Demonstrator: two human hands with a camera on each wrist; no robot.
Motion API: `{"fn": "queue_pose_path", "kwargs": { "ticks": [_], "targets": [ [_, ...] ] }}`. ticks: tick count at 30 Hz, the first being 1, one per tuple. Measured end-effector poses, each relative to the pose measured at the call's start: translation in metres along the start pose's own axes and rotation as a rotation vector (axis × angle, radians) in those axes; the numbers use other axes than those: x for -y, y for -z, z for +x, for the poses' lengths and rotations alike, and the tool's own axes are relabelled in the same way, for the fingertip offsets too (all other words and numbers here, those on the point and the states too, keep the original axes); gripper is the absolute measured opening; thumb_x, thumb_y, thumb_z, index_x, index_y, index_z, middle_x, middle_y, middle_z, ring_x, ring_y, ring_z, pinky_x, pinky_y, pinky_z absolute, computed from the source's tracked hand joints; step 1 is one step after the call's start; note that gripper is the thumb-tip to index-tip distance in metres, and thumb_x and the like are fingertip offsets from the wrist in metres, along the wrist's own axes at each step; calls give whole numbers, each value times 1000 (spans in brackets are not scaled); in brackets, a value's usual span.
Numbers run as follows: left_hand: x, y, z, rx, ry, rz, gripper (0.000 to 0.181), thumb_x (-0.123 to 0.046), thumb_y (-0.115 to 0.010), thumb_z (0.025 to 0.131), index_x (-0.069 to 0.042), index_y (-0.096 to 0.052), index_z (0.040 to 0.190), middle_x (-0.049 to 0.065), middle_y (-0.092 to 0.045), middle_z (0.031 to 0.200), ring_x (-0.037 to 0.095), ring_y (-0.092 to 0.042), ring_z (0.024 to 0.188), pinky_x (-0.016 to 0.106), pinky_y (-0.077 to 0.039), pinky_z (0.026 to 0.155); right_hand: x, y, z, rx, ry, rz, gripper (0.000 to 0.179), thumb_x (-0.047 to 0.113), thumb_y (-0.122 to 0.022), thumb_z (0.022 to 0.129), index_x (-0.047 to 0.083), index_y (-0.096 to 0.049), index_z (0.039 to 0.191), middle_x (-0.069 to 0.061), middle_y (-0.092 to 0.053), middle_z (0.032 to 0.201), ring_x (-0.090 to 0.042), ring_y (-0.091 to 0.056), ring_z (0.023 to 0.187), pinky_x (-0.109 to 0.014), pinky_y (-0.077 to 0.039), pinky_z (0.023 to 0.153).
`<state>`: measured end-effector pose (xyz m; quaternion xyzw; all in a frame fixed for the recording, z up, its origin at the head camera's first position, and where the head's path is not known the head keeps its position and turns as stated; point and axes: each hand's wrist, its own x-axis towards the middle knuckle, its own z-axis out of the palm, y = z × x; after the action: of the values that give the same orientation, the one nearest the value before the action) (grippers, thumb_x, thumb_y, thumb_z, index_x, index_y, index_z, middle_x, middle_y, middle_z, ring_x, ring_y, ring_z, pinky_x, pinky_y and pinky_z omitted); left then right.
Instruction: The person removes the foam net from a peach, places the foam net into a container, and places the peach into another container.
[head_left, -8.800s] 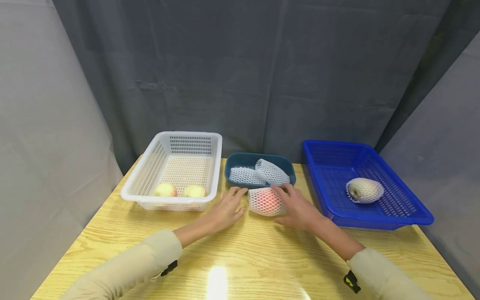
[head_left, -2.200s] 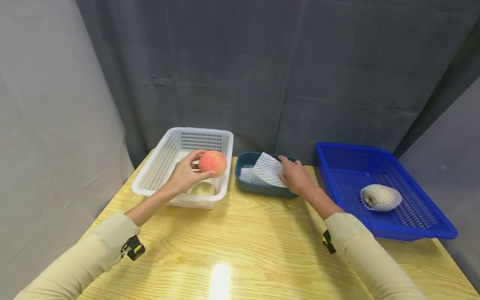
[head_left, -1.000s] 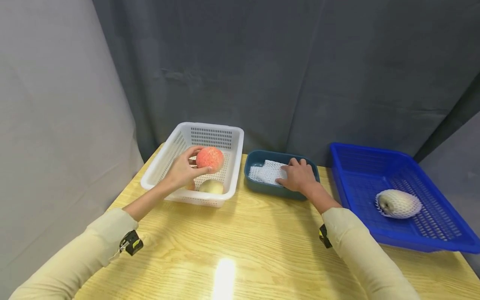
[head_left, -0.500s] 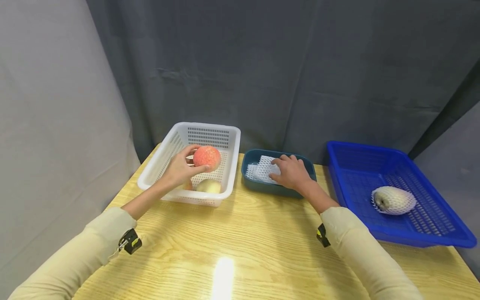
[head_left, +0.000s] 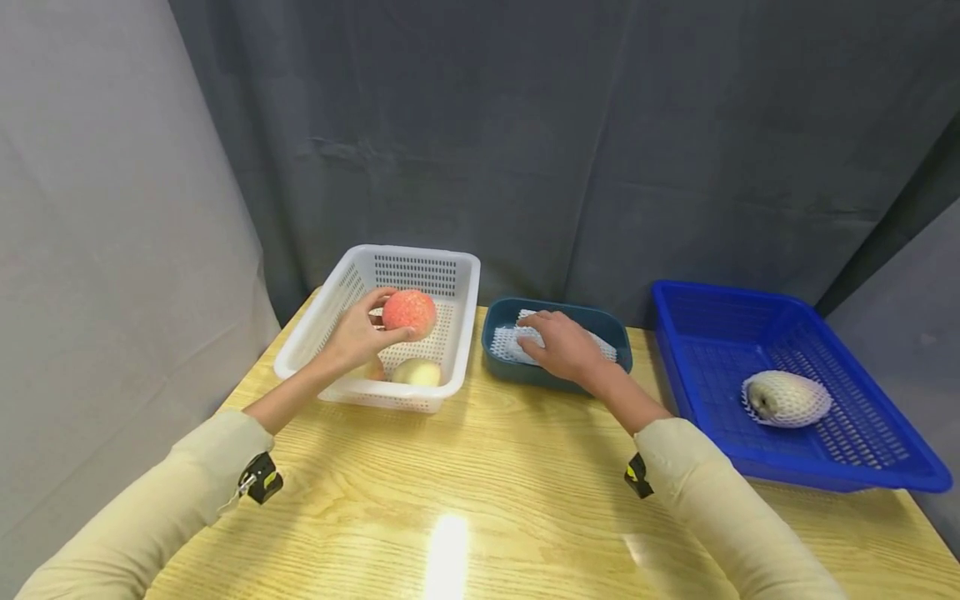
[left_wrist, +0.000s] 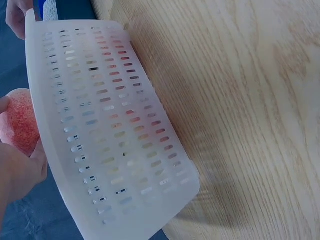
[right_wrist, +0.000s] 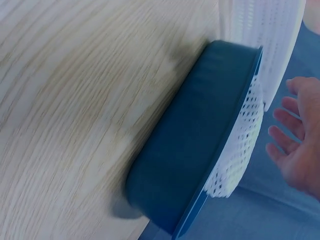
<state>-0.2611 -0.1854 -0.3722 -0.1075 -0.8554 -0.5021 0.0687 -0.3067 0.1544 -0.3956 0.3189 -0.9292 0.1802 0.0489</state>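
My left hand (head_left: 354, 335) grips a bare red apple (head_left: 409, 315) between thumb and fingers, held over the white slotted basket (head_left: 472, 293). In the left wrist view the apple (left_wrist: 21, 122) shows beyond the basket's rim. Inside that basket lie a pale yellow apple (head_left: 417, 372) and another yellow-red one, partly hidden by the basket wall and my hand. My right hand (head_left: 566, 346) hovers with loose fingers over the dark teal tray (head_left: 525, 375). White foam nets (head_left: 506, 343) lie in the tray; the right wrist view shows a gap between fingers and foam net (right_wrist: 240, 145).
A large blue basket (head_left: 738, 454) stands at the right, holding a pale fruit (head_left: 791, 399) in a foam net. The wooden table (head_left: 480, 467) runs in front of the containers. A dark curtain (head_left: 450, 150) hangs close behind them.
Earlier the red apple sat netted on the table between both hands; now it is bare in my left hand. My right hand has let go of the foam net in the tray and shifted left.
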Motion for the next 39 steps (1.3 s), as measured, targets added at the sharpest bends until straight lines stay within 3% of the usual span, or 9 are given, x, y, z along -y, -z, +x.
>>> {"fn": "queue_pose_path", "kwargs": {
  "ticks": [11,16,21,31,39],
  "targets": [
    [3,5,4,-10,17,44,72,-14,-83,81,-4,-48,143,22,-55,135,38,-64,109,45,-54,89,30,-7,6,-5,229,22,38,23,-58,103,5,-61,136,-11,-60,136,-32,-48,133,-49,-34,112],
    [6,3,6,-3,6,67,69,-14,-84,80,-4,-51,140,20,-57,133,38,-65,108,44,-55,89,43,-12,9,7,272,57,39,23,-58,103,9,-60,139,-7,-60,138,-30,-45,136,-47,-33,113],
    [6,2,8,22,7,95,69,-16,-83,81,-3,-51,140,19,-57,134,36,-65,109,44,-55,87,54,-19,9,18,315,100,40,24,-57,103,7,-59,139,-11,-56,142,-33,-45,136,-48,-35,111],
    [7,-1,14,62,29,159,73,-17,-80,83,0,-46,146,22,-53,139,36,-64,110,43,-56,85,66,-32,14,-2,463,85,39,25,-54,104,4,-61,137,-13,-57,140,-30,-41,139,-45,-32,114],
    [9,-5,18,46,17,203,77,-20,-81,81,-5,-40,145,27,-56,134,39,-62,112,47,-54,89,72,-39,17,30,487,64,36,22,-50,106,6,-62,136,-10,-58,140,-27,-39,140,-44,-32,114]
  ]
}}
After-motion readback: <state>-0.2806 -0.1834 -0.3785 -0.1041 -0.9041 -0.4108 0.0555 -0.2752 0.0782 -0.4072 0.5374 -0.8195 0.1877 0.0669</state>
